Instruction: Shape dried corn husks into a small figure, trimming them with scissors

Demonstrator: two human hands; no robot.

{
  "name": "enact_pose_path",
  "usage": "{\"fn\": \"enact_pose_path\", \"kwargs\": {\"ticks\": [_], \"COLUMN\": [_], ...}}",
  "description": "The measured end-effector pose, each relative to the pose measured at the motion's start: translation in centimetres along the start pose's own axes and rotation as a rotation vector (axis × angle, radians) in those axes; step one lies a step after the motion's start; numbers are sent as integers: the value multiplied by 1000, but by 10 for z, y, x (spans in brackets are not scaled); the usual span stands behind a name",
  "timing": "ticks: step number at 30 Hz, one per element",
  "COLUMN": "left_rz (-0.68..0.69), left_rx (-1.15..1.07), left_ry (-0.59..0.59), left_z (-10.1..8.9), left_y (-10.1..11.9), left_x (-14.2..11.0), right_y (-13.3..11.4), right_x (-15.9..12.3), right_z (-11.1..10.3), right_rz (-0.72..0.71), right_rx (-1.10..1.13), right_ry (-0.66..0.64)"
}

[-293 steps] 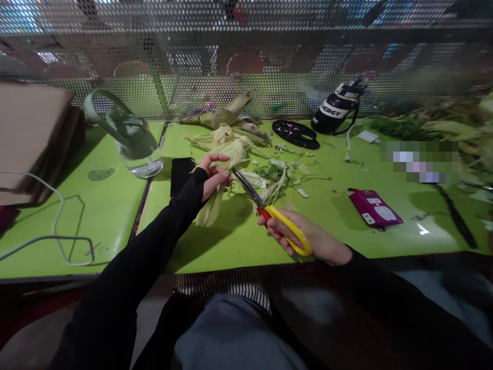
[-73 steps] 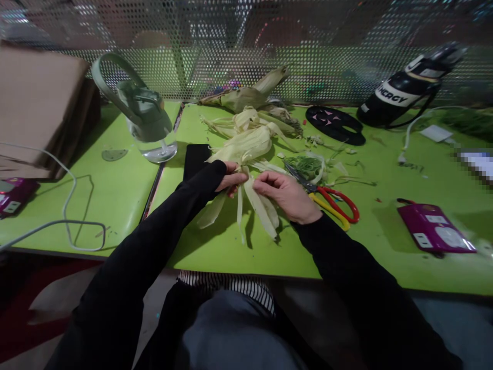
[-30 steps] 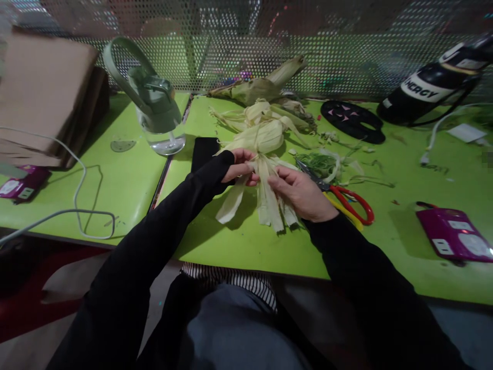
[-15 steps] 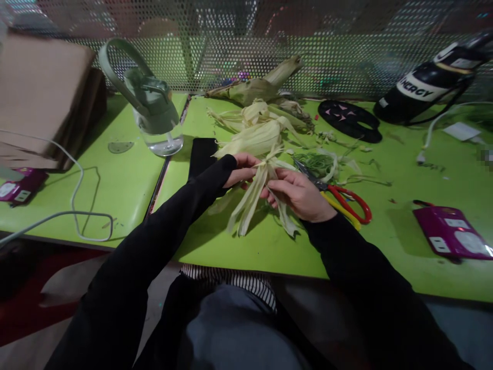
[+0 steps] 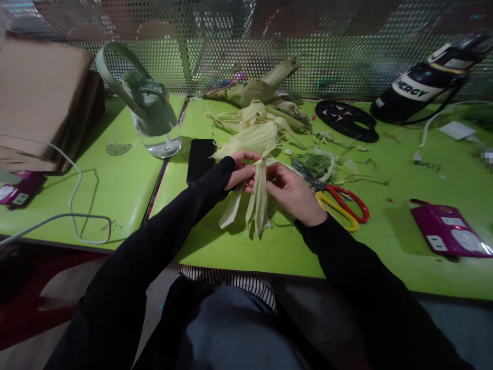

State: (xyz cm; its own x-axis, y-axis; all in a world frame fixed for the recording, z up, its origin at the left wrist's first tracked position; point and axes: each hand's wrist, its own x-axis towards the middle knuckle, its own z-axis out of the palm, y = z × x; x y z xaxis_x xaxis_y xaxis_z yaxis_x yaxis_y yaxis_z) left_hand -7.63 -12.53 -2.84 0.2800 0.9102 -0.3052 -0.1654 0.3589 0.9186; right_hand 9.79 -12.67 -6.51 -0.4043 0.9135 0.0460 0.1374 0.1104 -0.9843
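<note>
Between my hands is a bundle of pale corn husk strips [image 5: 259, 205], gathered at the top with its loose ends hanging down over the table. My left hand [image 5: 242, 172] pinches it from the left, close to the gathered top. From the right, my right hand [image 5: 295, 192] grips the strips with thumb and fingers; some fingertips are hidden behind the husk. Just behind lie more loose corn husks [image 5: 250, 139]. Scissors with one red and one yellow handle [image 5: 348, 203] rest right of my right hand, their blades by a heap of green shreds [image 5: 314, 167].
A black phone [image 5: 200, 160] lies left of the husks. A green-lidded water bottle [image 5: 154, 121], brown cardboard [image 5: 42, 97] and a cable stand further left. A black palette [image 5: 346, 121], a black bottle [image 5: 419, 87] and a purple power strip [image 5: 450, 229] are on the right. Perforated metal mesh [image 5: 231, 41] borders the back.
The hanging strips have drawn together into a narrower bunch, with one strip now apart on the left. My right hand has shifted slightly left and down.
</note>
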Motion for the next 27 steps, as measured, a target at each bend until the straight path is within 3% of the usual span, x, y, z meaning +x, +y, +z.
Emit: {"fn": "enact_pose_path", "kwargs": {"ticks": [4, 6, 11, 13, 15, 20, 24, 27], "left_rz": [68, 89, 273, 394, 456, 402, 329, 346], "left_rx": [35, 36, 207, 382, 472, 470, 385, 234], "left_ry": [-154, -164, 12, 116, 137, -27, -59, -96], "left_z": [-3, -6, -9, -7, -6, -4, -2, -4], "left_y": [-4, -7, -10, -9, -7, -6, -4, -3], "left_x": [-2, -2, -3, -3, -3, -11, -19, -18], "right_y": [-2, -3, -3, -1, 0, -5, -16, -23], "right_x": [-1, -1, 0, 0, 0, -3, -10, -12], "right_z": [3, 2, 1, 1, 3, 6, 7, 8], "right_rz": [21, 3, -118, -162, -183, -244, -272, -307], "right_rx": [97, 113, -131, -147, -113, -34, -42, -67], "right_ry": [-48, -44, 125, 194, 212, 244, 336, 353]}}
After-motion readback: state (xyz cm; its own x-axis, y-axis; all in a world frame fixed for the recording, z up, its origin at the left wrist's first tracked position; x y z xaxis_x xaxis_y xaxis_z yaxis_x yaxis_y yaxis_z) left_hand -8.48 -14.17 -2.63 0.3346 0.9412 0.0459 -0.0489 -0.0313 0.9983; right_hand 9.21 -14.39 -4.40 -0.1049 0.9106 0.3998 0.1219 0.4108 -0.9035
